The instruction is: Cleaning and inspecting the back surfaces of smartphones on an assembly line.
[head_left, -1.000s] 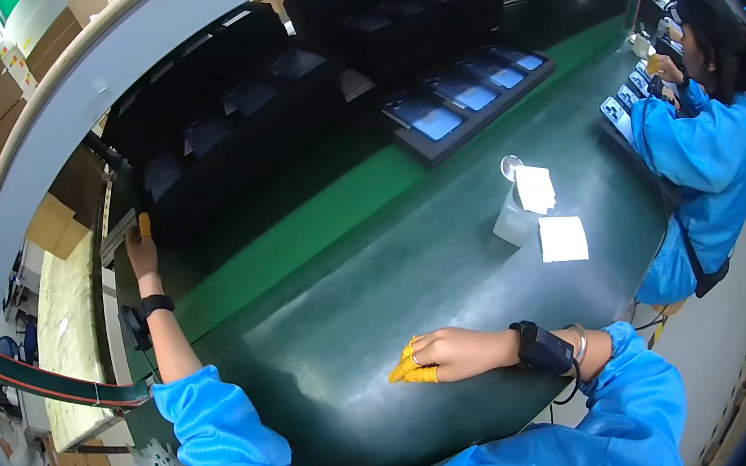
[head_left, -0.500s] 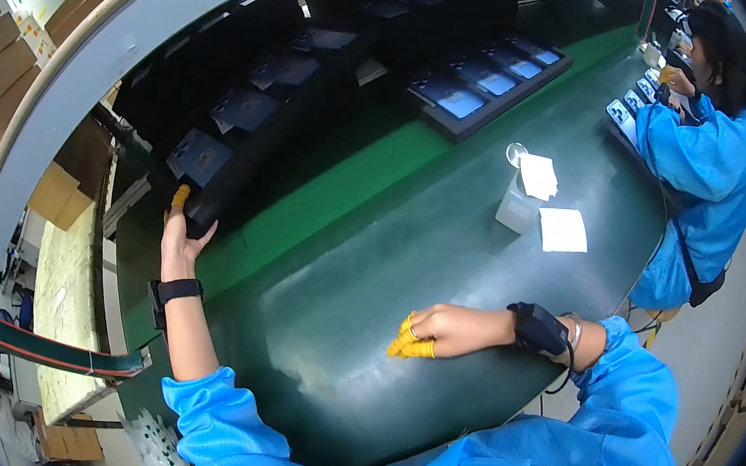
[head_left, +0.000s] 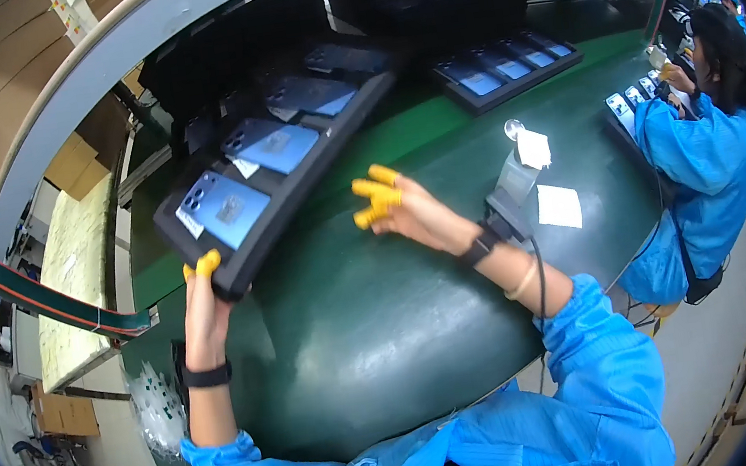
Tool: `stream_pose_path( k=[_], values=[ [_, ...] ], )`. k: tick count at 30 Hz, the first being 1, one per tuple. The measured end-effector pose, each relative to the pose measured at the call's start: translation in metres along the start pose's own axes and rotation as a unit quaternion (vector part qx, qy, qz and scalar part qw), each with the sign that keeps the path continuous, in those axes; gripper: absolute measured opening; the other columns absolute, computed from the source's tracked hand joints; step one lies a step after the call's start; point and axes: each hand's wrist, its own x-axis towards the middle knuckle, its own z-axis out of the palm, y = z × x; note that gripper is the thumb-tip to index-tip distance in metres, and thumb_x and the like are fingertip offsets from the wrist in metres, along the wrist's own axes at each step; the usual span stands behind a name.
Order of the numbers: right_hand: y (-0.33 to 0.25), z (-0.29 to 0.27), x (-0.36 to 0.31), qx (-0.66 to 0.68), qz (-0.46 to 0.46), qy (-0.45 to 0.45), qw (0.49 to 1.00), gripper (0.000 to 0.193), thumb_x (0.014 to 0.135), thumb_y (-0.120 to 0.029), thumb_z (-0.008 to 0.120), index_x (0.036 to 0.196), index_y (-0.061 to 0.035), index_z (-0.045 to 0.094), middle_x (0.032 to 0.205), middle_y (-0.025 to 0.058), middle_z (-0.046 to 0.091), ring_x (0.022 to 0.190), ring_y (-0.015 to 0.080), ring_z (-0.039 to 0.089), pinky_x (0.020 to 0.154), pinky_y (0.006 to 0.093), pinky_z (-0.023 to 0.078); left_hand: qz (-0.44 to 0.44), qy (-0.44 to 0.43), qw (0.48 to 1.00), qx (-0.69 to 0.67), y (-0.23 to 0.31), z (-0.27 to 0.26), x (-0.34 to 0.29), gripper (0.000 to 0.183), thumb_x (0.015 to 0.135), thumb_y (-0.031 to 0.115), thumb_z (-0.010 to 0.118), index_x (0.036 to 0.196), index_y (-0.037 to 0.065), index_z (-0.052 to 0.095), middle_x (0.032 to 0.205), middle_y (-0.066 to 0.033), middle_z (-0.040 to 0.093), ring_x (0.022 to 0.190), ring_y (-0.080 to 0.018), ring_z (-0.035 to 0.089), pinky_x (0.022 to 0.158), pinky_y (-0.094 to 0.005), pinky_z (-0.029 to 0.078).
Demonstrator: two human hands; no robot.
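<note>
**Lifting a loaded phone tray toward the counter**

Item: long black tray (head_left: 291, 182) carrying blue phones (head_left: 227, 208) face down in a row. A second ago it sat back at 10 o'clock among the stacked trays; now its near end is raised and drawn over the green counter (head_left: 357, 329), so the pull-out looks well under way.
Left hand (head_left: 205, 302): grip clenched on the tray's near corner, yellow finger cots showing.
Right hand (head_left: 403, 210): grip released, fingers spread, lifted off the counter just beside the tray's long edge, at 3 o'clock.
Beyond: paper slips (head_left: 561, 205) at 2 o'clock; a co-worker's blue sleeve (head_left: 692, 153) farther right.
</note>
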Motion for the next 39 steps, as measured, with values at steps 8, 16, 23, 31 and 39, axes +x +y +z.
stream_pose_path(
  k=[8, 16, 23, 31, 39],
  values=[
    [0.044, 0.009, -0.045, 0.243, 0.164, -0.064, 0.954, 0.012, 0.083, -0.016, 0.055, 0.076, -0.0072, 0.06, 0.083, 0.0051, 0.06, 0.07, 0.0215, 0.054, 0.065, 0.03, 0.044, 0.115, 0.072, 0.989, 0.057, 0.029, -0.087, -0.14, 0.065, 0.086, 0.016, 0.054, 0.145, 0.003, 0.029, 0.135, -0.01, 0.046, 0.122, -0.0207, 0.047, 0.1, -0.033, 0.04],
    [0.04, 0.01, -0.199, 0.078, 0.316, -0.056, 0.944, 0.012, 0.089, -0.007, 0.055, 0.092, 0.0028, 0.061, 0.086, 0.01, 0.062, 0.078, 0.0193, 0.059, 0.069, 0.029, 0.046, 0.009, 0.097, 0.995, 0.025, -0.026, -0.149, -0.218, 0.078, 0.078, 0.025, 0.062, 0.144, 0.0, 0.029, 0.139, -0.0135, 0.044, 0.124, -0.0241, 0.047, 0.103, -0.0335, 0.039],
    [0.026, -0.009, -0.251, -0.078, 0.329, 0.037, 0.94, 0.027, 0.091, -0.02, 0.061, 0.109, 0.0013, 0.061, 0.091, 0.0077, 0.067, 0.071, 0.013, 0.06, 0.063, 0.0242, 0.048, -0.051, 0.054, 0.993, 0.096, -0.045, -0.107, -0.214, 0.088, 0.073, 0.027, 0.073, 0.143, -0.003, 0.029, 0.138, -0.0142, 0.044, 0.125, -0.0223, 0.045, 0.106, -0.0322, 0.033],
    [-0.088, -0.014, -0.266, -0.349, 0.213, -0.004, 0.912, 0.031, 0.095, -0.022, 0.053, 0.084, 0.0036, 0.067, 0.084, 0.0121, 0.069, 0.066, 0.0164, 0.065, 0.062, 0.0272, 0.051, 0.11, 0.042, 0.945, 0.304, -0.004, -0.102, -0.201, 0.047, 0.09, 0.01, 0.055, 0.134, -0.001, 0.045, 0.141, -0.0137, 0.044, 0.131, -0.0253, 0.041, 0.11, -0.04, 0.029],
    [-0.069, 0.036, -0.11, -0.714, -0.118, -0.203, 0.66, 0.026, 0.091, -0.02, 0.053, 0.101, 0.0014, 0.064, 0.095, 0.0174, 0.061, 0.09, 0.0323, 0.057, 0.081, 0.0392, 0.046, 0.283, -0.26, 0.706, 0.595, 0.014, 0.041, -0.108, 0.033, 0.08, 0.011, 0.063, 0.113, 0.003, 0.062, 0.115, -0.0141, 0.06, 0.11, -0.0326, 0.052, 0.095, -0.0404, 0.041]
  ],
)
